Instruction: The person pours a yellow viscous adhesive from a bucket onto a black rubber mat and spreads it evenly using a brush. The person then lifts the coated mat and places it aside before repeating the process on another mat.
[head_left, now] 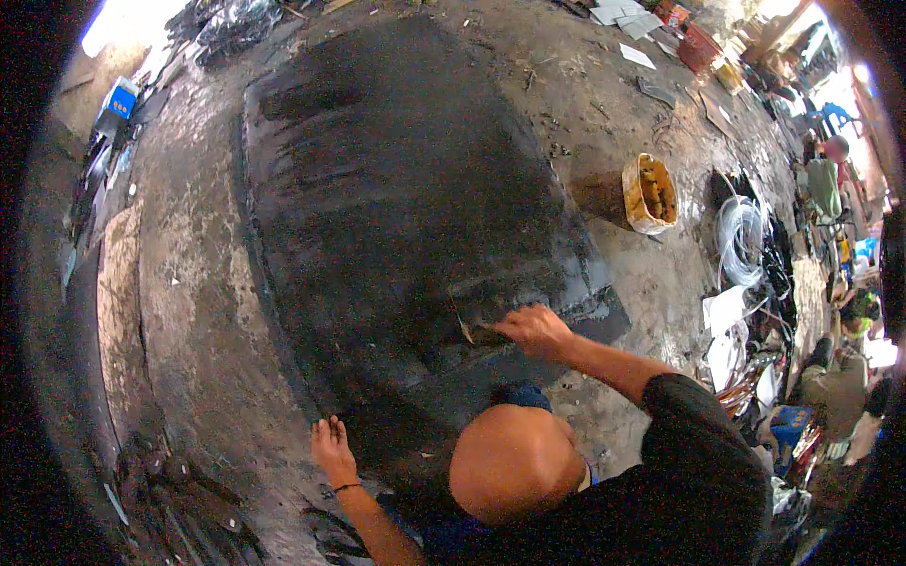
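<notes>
A large black sheet [396,208] lies on the floor, with greyish smears and wet-looking streaks on its surface. Over its near right part, my right hand [536,330] is closed on a dark flat tool with a thin pale edge [465,330]; its exact kind is hard to make out. The tool meets the sheet's surface. My left hand [332,445], a dark band at its wrist, rests by the sheet's near left corner with fingers stretched out, holding nothing visible. To the right of the sheet stands a yellowish plastic tub [649,195] with brown residue inside.
A coil of clear hose [742,241] and assorted clutter line the right side, where people sit farther off. Dark scraps [189,509] lie at lower left. A blue box [121,98] stands at upper left. Papers [637,56] and a red crate [698,47] lie at upper right.
</notes>
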A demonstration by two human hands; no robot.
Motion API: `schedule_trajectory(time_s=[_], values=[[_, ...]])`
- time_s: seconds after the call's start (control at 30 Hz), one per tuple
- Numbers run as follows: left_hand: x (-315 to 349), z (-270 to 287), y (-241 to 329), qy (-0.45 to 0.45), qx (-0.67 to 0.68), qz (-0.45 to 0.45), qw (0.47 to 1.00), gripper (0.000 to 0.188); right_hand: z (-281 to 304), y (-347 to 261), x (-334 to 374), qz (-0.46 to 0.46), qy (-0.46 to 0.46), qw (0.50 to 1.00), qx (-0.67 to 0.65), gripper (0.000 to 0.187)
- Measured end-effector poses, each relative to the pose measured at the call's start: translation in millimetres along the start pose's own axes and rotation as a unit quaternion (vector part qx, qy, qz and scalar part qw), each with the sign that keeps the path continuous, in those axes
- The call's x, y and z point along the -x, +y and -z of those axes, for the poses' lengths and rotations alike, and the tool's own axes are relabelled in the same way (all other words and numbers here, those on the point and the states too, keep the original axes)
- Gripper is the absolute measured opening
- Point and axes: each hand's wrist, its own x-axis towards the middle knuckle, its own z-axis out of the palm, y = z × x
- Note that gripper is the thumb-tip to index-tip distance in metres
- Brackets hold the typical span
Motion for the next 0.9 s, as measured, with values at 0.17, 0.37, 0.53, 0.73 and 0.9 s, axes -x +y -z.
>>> schedule_trajectory(time_s=[0.17, 0.37, 0.53, 0.73, 0.9], values=[[5.2, -22.2, 33.7, 0.033, 0.139, 0.081, 0.986, 0.028, 11.1, -4.6, 49.0, -0.058, -0.006, 0.987, -0.147, 0.040], [-5.9, -13.7, 7.7, 0.023, 0.290, 0.121, 0.949, 0.044, 11.4, 37.8, 132.8, -0.360, 0.051, 0.827, -0.428, 0.035], [10.2, -22.2, 34.9, 0.022, 0.262, 0.123, 0.957, 0.067, -5.0, 95.1, 175.4, -0.519, 0.167, 0.780, -0.307, 0.031], [10.7, -27.3, 33.2, 0.038, 0.277, 0.102, 0.955, 0.045, -36.3, 164.7, 127.3, -0.527, 0.173, 0.828, -0.079, 0.031], [18.6, -35.6, 67.9, 0.085, 0.244, 0.078, 0.963, 0.033, -21.5, 151.2, 108.6, -0.567, 0.141, 0.804, -0.113, 0.032]])
